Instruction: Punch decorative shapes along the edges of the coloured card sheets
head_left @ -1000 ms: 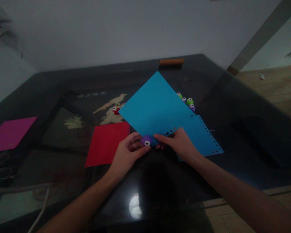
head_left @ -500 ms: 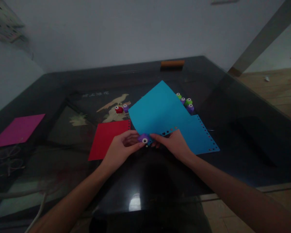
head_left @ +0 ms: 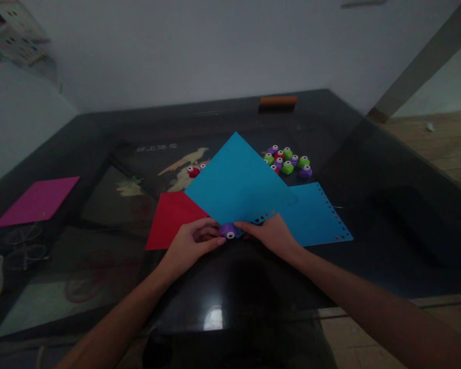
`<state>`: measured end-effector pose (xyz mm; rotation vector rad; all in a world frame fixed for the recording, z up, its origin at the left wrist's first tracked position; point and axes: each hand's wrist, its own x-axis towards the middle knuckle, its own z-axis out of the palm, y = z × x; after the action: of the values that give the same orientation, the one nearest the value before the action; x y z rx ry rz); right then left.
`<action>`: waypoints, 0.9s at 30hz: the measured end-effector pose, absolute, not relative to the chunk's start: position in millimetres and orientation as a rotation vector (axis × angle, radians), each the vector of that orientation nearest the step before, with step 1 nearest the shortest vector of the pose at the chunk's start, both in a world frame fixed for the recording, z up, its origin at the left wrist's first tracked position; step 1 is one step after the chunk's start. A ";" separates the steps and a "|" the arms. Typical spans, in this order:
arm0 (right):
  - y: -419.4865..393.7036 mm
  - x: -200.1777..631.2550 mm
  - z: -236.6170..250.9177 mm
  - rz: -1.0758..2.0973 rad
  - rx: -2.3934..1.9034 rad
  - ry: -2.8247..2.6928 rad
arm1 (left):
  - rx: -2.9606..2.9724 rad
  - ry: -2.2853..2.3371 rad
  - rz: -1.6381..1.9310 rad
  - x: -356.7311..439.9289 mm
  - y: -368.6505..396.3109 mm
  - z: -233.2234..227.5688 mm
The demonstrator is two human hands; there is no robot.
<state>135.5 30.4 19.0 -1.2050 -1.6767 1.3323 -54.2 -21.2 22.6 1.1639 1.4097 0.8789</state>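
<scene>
Head: purple punch point(head_left: 227, 228), pale Chinese characters point(head_left: 156, 147)

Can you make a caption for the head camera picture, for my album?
Left hand holding a purple hole punch, right hand gripping a blue sheet, more punches beyond it.

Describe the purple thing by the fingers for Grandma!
On the dark table, look between the left hand and right hand. There, at the near corner of the light-blue sheet, is a purple punch. Other punches lie farther off; only this one is held.
</scene>
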 end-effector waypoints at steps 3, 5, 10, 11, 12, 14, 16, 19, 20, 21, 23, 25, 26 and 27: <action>30.2 134.8 17.5 1.232 -1.150 -1.741 | 1.218 1.430 0.860 -52.7 -22.6 24.1; 29.2 133.9 16.9 1.232 -1.131 -1.762 | 1.245 1.461 0.856 -52.4 -24.5 25.7; 26.5 132.7 13.9 1.278 -1.127 -1.796 | 1.396 1.544 0.875 -56.6 -27.9 29.7; 26.4 132.4 12.7 1.283 -1.127 -1.806 | 1.439 1.556 0.859 -58.0 -27.7 29.2; 26.5 132.0 11.3 1.288 -1.128 -1.817 | 1.476 1.571 0.828 -59.3 -27.2 28.0; 27.2 130.9 8.6 1.289 -1.130 -1.849 | 1.516 1.604 0.754 -61.9 -25.5 24.1; 27.9 130.0 6.7 1.273 -1.132 -1.887 | 1.527 1.624 0.706 -63.9 -23.5 19.8; 27.9 129.8 6.1 1.232 -1.136 -1.936 | 1.515 1.611 0.691 -66.0 -21.2 17.2; 27.5 130.0 6.1 1.216 -1.145 -1.942 | 1.501 1.597 0.689 -66.6 -20.6 17.4; 27.0 130.1 6.0 1.196 -1.161 -1.943 | 1.480 1.580 0.685 -67.3 -20.2 17.7; 25.8 130.3 4.8 1.141 -1.203 -1.938 | 1.437 1.535 0.669 -68.6 -19.7 17.9; 24.8 130.8 1.9 1.075 -1.235 -1.941 | 1.405 1.496 0.671 -69.7 -19.7 17.2; 24.5 131.3 0.1 1.047 -1.239 -1.948 | 1.394 1.484 0.682 -70.2 -19.8 16.8; 24.3 132.1 -1.8 1.026 -1.236 -1.958 | 1.387 1.477 0.698 -70.5 -19.9 16.5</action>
<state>132.1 24.3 -1.8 -1.2356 -1.9575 1.0260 -70.5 -19.9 16.5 1.3867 1.4775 0.6983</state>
